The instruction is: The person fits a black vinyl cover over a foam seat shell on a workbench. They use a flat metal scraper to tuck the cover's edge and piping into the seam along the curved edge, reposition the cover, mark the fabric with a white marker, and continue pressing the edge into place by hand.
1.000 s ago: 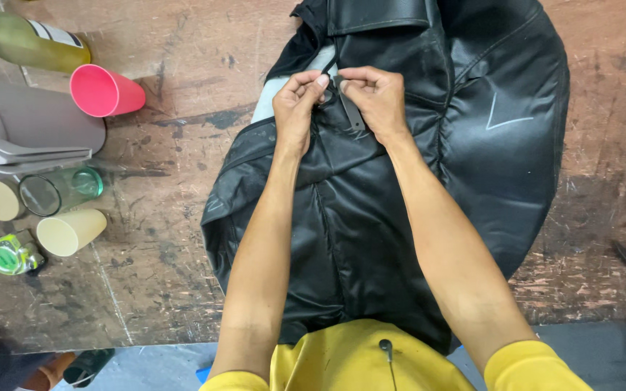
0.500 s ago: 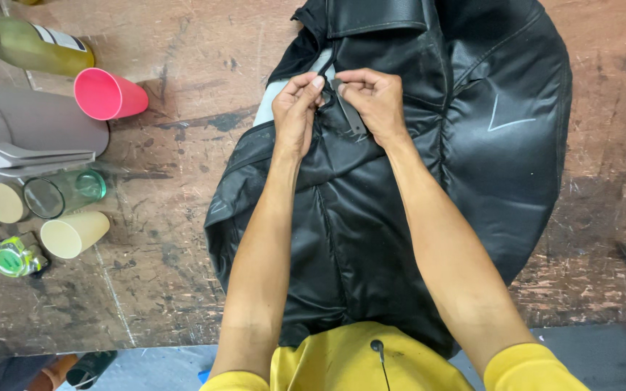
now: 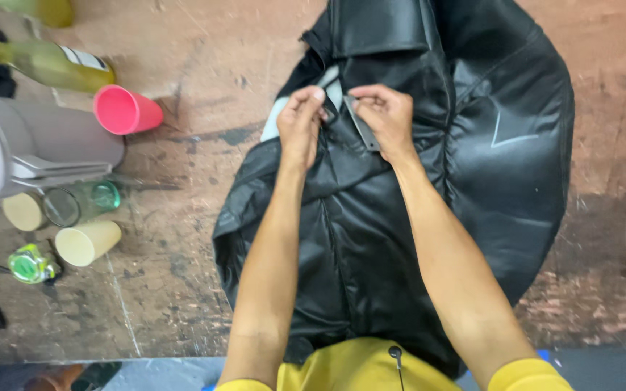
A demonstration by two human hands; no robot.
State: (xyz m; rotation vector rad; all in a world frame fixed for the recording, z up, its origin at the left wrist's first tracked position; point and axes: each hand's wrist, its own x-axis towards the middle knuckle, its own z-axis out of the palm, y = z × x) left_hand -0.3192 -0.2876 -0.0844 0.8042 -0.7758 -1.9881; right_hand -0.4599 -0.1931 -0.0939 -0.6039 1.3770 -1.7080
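- A glossy black padded cover (image 3: 414, 217), stitched in panels and smooth like faux leather, lies spread across a worn, scratched reddish-brown worktable (image 3: 204, 87), its bulk at the centre and right of the view.
- The left hand (image 3: 302, 123) bunches its fingers together, pinching a fold of the black material near the cover's upper seam, just beside a pale grey lining (image 3: 278, 119) that shows at the opening.
- The right hand (image 3: 385, 116) pinches a thin, flat grey strip (image 3: 362, 132) along the same seam, fingers curled and pressed close; the two hands sit just beside each other.
- At the table's left: a pink plastic cup (image 3: 126, 111) on its side, a greenish glass bottle (image 3: 45, 61) lying flat, a cream-coloured cup (image 3: 87, 242), and a rounded grey machine housing (image 3: 30, 156).
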